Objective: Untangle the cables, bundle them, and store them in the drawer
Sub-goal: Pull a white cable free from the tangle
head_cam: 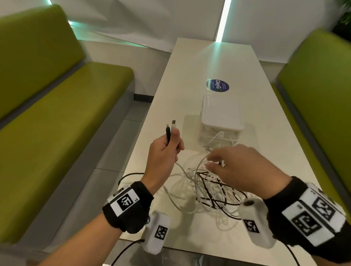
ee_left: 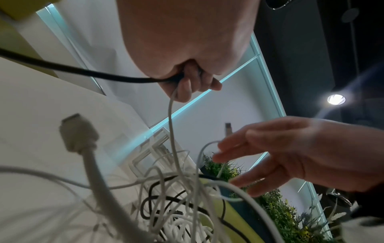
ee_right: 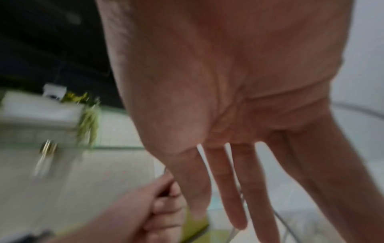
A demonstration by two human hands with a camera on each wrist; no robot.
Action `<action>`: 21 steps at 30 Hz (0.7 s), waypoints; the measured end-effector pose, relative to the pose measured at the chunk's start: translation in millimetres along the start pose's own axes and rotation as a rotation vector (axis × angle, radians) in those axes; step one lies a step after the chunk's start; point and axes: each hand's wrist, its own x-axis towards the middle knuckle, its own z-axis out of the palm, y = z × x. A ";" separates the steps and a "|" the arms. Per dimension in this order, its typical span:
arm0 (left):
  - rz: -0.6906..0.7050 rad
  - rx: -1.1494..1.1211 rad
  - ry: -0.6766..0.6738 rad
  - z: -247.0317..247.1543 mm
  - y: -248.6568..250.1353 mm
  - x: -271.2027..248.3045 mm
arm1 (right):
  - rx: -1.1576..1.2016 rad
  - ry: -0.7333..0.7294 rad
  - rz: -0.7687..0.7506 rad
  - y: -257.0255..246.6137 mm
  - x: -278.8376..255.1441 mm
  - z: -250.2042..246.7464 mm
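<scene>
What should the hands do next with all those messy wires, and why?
Probably the right hand should lift the white loop at its open fingers out of the tangle. The left hand grips a black plug and a white plug, yet their cables run into the knot.

We cannot follow single strands inside the cable tangle (head_cam: 210, 187). The right wrist view is smeared; our right hand (ee_right: 228, 106) hides what its fingers touch. The storage box (head_cam: 220, 123) front stays unseen.
</scene>
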 end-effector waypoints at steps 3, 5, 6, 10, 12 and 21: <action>0.007 0.010 0.004 0.4 1.5 1.6 | -0.073 0.071 0.083 4.7 10.6 6.1; 0.017 0.012 0.007 0.0 2.3 3.0 | -0.007 0.107 0.095 0.5 14.8 12.6; 0.019 0.011 0.006 -0.4 2.8 3.6 | 0.042 0.142 0.094 -4.2 15.1 16.2; -0.010 -0.015 0.005 -0.8 0.8 5.8 | 0.398 0.165 0.032 -24.4 12.2 43.2; -0.021 -0.023 -0.004 -0.8 -1.1 5.9 | 0.534 0.072 -0.003 -31.3 13.6 63.1; -0.020 -0.019 -0.009 -6.0 -3.1 2.3 | 0.041 0.107 -0.116 -27.3 29.0 109.4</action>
